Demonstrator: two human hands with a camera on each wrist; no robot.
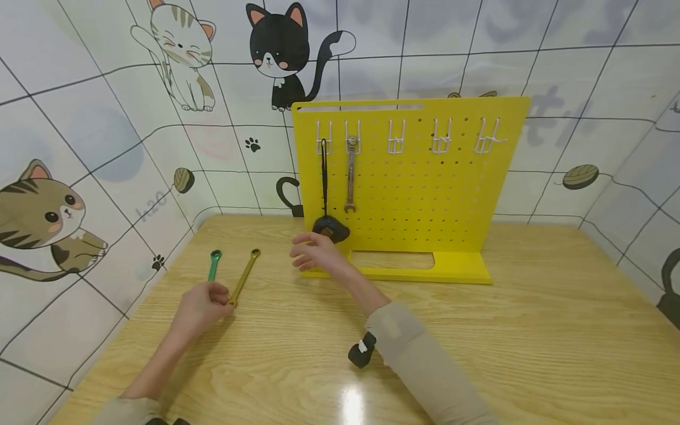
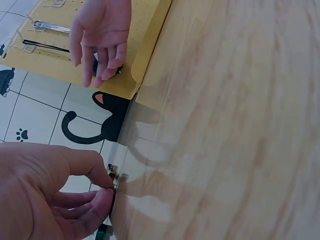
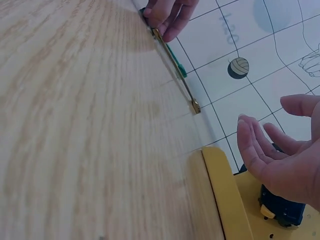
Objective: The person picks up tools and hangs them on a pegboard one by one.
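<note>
The left hand pinches the near end of a gold wrench between thumb and fingers; in the right wrist view the wrench lies along the table. Just left of it is a green wrench, partly hidden by that hand. The right hand, fingers loosely bent and holding nothing, is in front of the yellow pegboard's lower left corner, near a black tape measure that hangs by its strap. Beside the strap, a silver wrench hangs on the second hook.
Three more white hooks, one of them at the far right, line the board's top. The board's foot stands on the wooden table against a wall with cat drawings. Below the right sleeve shows a black wrist-worn device.
</note>
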